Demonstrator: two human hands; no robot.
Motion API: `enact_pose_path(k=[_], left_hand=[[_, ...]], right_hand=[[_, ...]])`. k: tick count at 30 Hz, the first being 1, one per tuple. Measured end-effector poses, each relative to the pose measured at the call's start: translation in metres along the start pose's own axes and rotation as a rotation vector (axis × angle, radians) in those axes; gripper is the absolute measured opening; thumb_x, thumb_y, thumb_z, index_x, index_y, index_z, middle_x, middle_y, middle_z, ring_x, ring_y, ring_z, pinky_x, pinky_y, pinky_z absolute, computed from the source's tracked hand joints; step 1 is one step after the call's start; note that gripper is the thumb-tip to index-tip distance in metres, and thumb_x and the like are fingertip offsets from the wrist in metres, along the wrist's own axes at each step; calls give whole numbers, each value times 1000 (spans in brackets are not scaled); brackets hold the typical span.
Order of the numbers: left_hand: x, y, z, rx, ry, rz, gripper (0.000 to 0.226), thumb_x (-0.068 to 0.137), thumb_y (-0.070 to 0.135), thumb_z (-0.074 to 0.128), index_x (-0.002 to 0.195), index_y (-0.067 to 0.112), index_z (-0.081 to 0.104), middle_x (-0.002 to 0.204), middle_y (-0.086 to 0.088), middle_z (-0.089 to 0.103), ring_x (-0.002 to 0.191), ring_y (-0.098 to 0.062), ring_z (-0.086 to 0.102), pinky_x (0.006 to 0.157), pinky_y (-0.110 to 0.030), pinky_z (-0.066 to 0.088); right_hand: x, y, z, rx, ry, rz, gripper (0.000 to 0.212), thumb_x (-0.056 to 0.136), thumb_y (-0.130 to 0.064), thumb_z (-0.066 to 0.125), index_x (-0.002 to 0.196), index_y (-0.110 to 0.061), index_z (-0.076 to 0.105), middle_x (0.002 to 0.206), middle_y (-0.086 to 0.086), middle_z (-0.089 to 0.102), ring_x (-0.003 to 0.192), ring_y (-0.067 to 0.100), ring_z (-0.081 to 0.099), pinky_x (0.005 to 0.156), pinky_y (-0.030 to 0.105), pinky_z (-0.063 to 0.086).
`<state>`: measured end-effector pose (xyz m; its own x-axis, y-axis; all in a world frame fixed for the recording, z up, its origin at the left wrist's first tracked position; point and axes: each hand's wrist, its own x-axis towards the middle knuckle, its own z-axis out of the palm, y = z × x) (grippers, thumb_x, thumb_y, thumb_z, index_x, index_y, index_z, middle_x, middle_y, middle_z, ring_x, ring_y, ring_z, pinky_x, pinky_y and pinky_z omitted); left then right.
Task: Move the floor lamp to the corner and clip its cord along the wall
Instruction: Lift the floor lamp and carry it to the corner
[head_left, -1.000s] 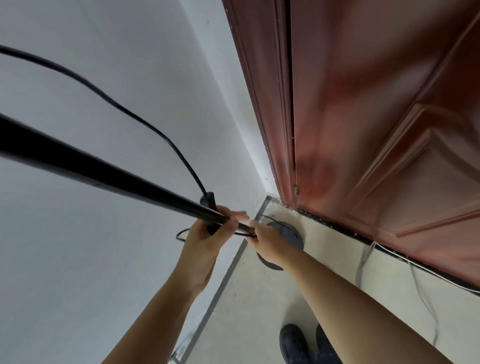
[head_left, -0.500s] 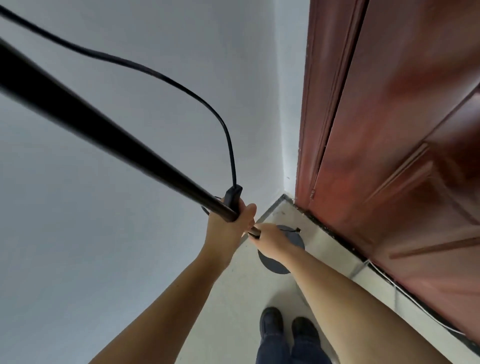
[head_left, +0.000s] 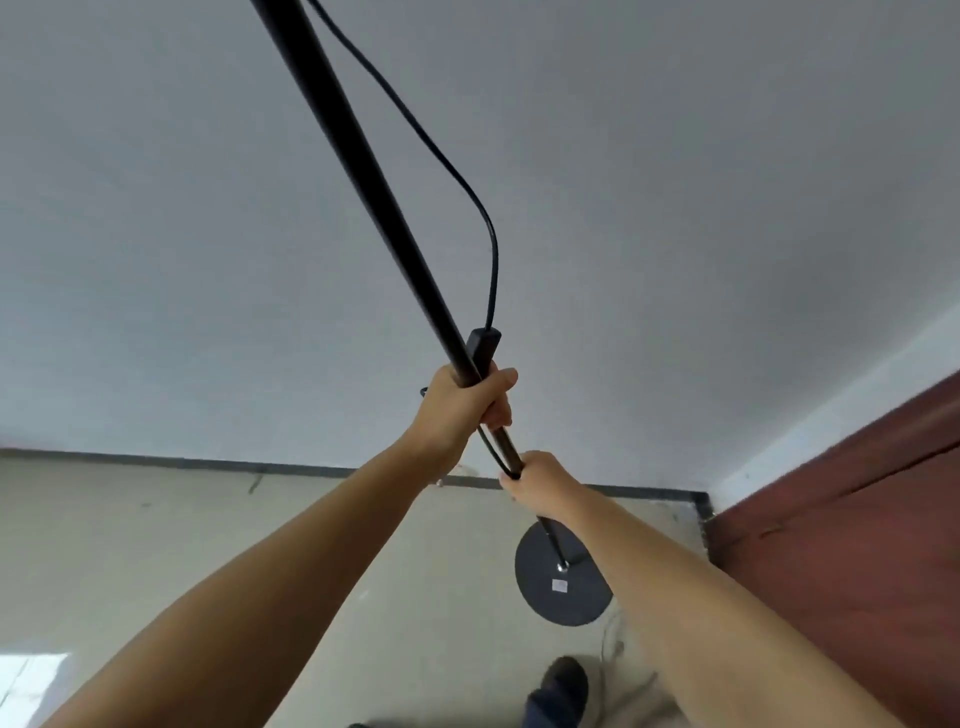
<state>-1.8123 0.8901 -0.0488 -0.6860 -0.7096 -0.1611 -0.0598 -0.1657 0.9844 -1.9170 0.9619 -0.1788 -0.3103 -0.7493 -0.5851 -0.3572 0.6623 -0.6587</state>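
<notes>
The floor lamp's black pole (head_left: 363, 171) runs from the top of the view down to its round dark base (head_left: 563, 584) on the floor near the corner. My left hand (head_left: 462, 402) is closed around the pole and also around the black inline switch (head_left: 480, 345) of the cord. My right hand (head_left: 540, 480) grips the pole just below it. The black cord (head_left: 457, 166) loops down from the top beside the pole into the switch. The lamp head is out of view.
A white wall (head_left: 208, 260) with a dark baseboard (head_left: 156, 460) fills the back. A reddish-brown door (head_left: 852, 561) stands at the right, meeting the wall at the corner. My dark shoe (head_left: 563, 686) is on the pale floor (head_left: 156, 561) below the base, next to a thin pale wire.
The view has swung left, so the door now sits at the far right and the wall fills the frame. The pole appears more upright. Both hands keep their grip.
</notes>
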Motion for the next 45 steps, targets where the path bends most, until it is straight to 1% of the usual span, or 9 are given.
enact_pose_path(k=[2,6,11,17,25,30,33,40,45], left_hand=[[-27,7,-50,-20,85,8,36,87,6,54,54,15,43,40,5,42,45,-15,45,61,-30,45],[-89,11,-162,-63,240,22,34,85,8,56,54,16,43,40,6,43,44,-12,46,59,-24,47],[-172,15,-312,-94,375,2,36,84,8,55,52,18,42,41,6,47,44,-11,46,68,-33,45],[-238,34,-474,-59,539,26,33,82,7,55,54,16,40,43,5,43,45,-13,43,66,-32,44],[-287,47,-694,18,808,40,22,81,5,53,63,11,42,47,2,41,47,-15,42,61,-30,43],[-318,63,-831,-10,1003,11,36,82,-4,49,53,16,41,43,7,43,45,-12,44,60,-28,42],[-344,73,-908,-2,1101,10,38,82,-5,48,52,19,42,41,9,45,46,-12,45,61,-28,41],[-388,79,-1109,25,1235,58,35,81,-9,41,54,13,37,48,-7,40,44,-17,38,54,-26,38],[-409,97,-1267,0,1162,54,35,78,-10,40,54,15,33,43,6,37,44,-16,35,51,-25,37]], right_hand=[[-1,-38,38,-52,-39,-32,18,87,-32,53,74,-20,58,74,5,60,61,19,53,58,28,43],[-1,-118,133,-171,-101,-75,22,85,-34,52,81,-16,63,76,6,63,66,21,56,70,34,50],[-7,-229,266,-242,-235,-130,14,81,-22,47,73,-12,53,72,7,53,56,18,42,54,27,35],[-3,-360,403,-253,-406,-278,4,79,-14,45,75,-13,44,76,11,46,71,22,43,53,28,32],[43,-534,584,-426,-623,-521,13,82,-15,46,69,-12,44,72,8,52,67,21,46,52,27,35],[75,-649,699,-550,-762,-606,13,84,-16,47,74,-8,48,76,11,53,69,22,46,51,28,36],[85,-712,770,-596,-822,-673,12,83,-17,48,74,-9,47,75,12,49,68,22,44,60,31,36],[117,-851,940,-643,-837,-780,12,85,-17,50,76,-9,49,79,31,59,69,21,48,62,31,36],[138,-957,1044,-551,-836,-732,16,86,-16,47,72,-8,47,73,13,51,68,22,47,61,31,37]])
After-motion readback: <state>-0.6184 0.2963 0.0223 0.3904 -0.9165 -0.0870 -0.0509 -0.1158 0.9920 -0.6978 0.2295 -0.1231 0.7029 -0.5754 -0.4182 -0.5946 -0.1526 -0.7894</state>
